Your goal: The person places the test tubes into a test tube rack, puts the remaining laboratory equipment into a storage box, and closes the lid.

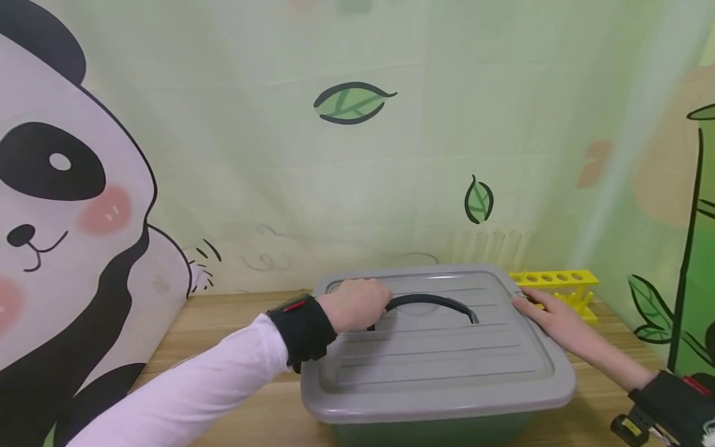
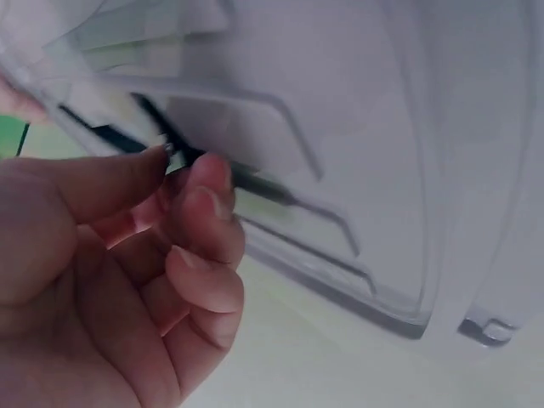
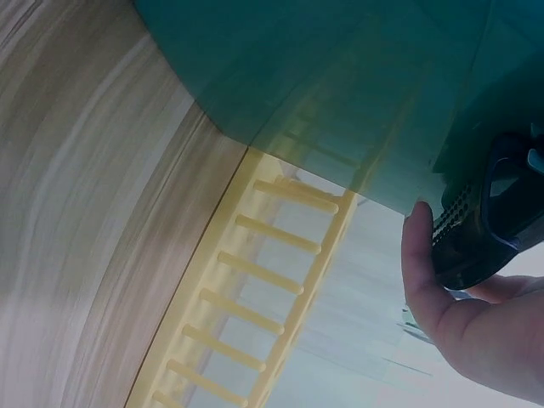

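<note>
A storage box with green see-through walls and a grey ribbed lid stands on the table. My left hand holds one end of the black carrying handle on the lid; in the left wrist view thumb and fingertips pinch it. At the lid's right edge is my right hand. The right wrist view shows its fingers curled about a black side latch on the green wall. The lid lies on the box, and the latch is hidden in the head view.
Behind the box, on the right, stands a yellow test tube rack with several clear tubes. The wooden table meets a printed cloth backdrop with a panda and leaves.
</note>
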`<state>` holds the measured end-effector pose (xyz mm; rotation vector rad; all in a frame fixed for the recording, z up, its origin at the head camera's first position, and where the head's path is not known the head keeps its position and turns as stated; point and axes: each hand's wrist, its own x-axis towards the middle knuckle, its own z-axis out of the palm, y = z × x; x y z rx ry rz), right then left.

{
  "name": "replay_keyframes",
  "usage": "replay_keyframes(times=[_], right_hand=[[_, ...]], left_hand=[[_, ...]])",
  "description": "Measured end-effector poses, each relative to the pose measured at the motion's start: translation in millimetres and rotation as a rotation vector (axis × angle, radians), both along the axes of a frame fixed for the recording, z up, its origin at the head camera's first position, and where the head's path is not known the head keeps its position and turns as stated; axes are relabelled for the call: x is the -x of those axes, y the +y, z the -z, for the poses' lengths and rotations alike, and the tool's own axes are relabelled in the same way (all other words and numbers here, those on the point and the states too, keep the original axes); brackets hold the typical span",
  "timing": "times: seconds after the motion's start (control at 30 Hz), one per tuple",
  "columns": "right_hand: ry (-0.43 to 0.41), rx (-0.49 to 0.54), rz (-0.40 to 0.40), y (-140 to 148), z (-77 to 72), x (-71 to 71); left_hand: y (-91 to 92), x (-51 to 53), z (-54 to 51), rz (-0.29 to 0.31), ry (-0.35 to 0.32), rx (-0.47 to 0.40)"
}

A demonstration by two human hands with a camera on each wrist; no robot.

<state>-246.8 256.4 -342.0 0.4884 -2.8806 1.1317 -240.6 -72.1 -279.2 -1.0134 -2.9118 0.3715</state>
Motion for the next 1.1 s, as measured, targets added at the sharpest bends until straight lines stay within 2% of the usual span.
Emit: replay_keyframes(times=[0.07,0.13,0.17,0.27,0.33,0.4,0.53,0.6,0.63,0.77,0.83,0.9,0.97,1.1], right_hand=[[-0.014,0.004,0.012,-0.2,0.0,-0.4],[-0.045,0.010,0.031,0.0,0.8,-0.5],[-0.068,0.020,0.041,0.7,1.4,-0.5],[-0.179,0.107,0.054,4.7,3.2,-0.2],[-0.266,0.194,0.044,8.0,4.1,-0.7],[-0.349,0.277,0.034,10.8,4.8,-1.4],[-0.472,0.382,0.018,13.3,5.3,-4.6],[-0.502,0.405,0.025,13.0,5.8,-6.1],[-0.507,0.417,0.031,12.3,6.3,-6.7],[-0.471,0.418,0.073,8.2,6.9,-10.2],[-0.437,0.392,0.094,6.9,5.8,-11.8],[-0.403,0.357,0.109,6.4,4.1,-12.8],[-0.367,0.290,0.121,5.9,2.2,-13.9],[-0.309,0.158,0.122,3.5,-1.4,-16.0]], left_hand=[[-5.4,-1.7,-3.6,-0.004,-0.029,-0.069],[-14.9,-4.3,-7.9,-0.036,-0.079,-0.190],[-21.3,-5.9,-9.5,-0.060,-0.105,-0.272],[-44.9,-12.4,-9.7,-0.159,-0.116,-0.490],[-62.8,-18.2,-5.3,-0.241,-0.109,-0.594],[-79.8,-24.0,2.0,-0.312,-0.102,-0.662],[-103.7,-35.8,22.9,-0.454,-0.183,-0.759],[-109.0,-40.4,35.5,-0.508,-0.271,-0.864],[-110.4,-42.9,42.0,-0.526,-0.342,-0.943],[-107.6,-49.7,70.2,-0.538,-0.615,-1.349],[-103.3,-52.1,80.2,-0.547,-0.713,-1.526],[-98.3,-53.5,86.1,-0.583,-0.726,-1.644],[-94.7,-55.2,87.7,-0.620,-0.703,-1.713],[-90.6,-59.8,84.3,-0.702,-0.555,-1.726]])
